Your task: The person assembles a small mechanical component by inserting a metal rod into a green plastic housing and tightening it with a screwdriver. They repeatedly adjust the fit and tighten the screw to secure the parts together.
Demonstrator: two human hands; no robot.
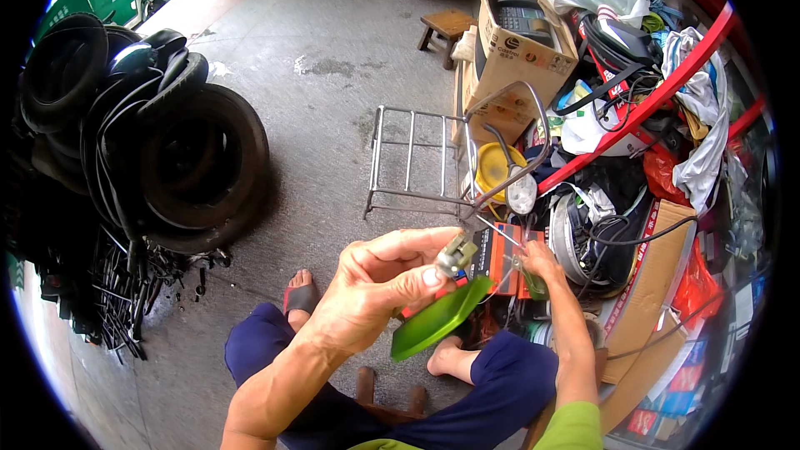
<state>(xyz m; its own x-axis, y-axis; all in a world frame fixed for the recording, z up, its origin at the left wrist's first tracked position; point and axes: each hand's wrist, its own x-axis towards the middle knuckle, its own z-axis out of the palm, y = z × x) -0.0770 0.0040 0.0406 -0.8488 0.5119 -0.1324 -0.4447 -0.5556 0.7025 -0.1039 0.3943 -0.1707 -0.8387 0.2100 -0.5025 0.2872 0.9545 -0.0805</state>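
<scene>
My left hand (367,287) is raised over my knees, its thumb and fingers closed in a pinch on a small grey metal fitting (457,255). A glossy bright green plastic piece (439,321) hangs just below the fitting; whether the two are joined I cannot tell. To the right and lower down, my right hand (542,262) is closed around a slim tool. Its thin metal shaft (498,228) points up and left, like a screwdriver's. A darker green part (534,285) shows under that hand. Red and dark boxes (506,252) lie beneath it.
A grey metal rack (410,158) stands ahead on the concrete floor. Stacked tyres (204,167) and a heap of dark metal parts (125,300) are at left. Cardboard boxes (521,54), a yellow round container (497,171), bags and cables crowd the right, crossed by a red bar (642,112).
</scene>
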